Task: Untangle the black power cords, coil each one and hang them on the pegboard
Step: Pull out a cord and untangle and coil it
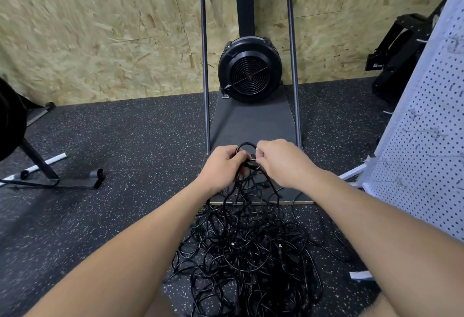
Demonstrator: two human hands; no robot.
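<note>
A large tangle of black power cords (246,254) lies on the speckled rubber floor in front of me. Strands rise from the pile to my two hands, held close together above it. My left hand (223,166) grips a bunch of cord, with a small loop (247,145) arching over between the hands. My right hand (278,161) pinches the cord at a plug end beside the left fingers. The white pegboard (426,146) stands at the right edge, with thin wire hooks sticking out of it.
A black fan machine (249,70) on a grey platform with tall metal uprights stands just beyond my hands against a chipboard wall. Black equipment legs (57,178) lie to the left, another black frame (399,58) at back right. A white strip (360,275) lies right of the pile.
</note>
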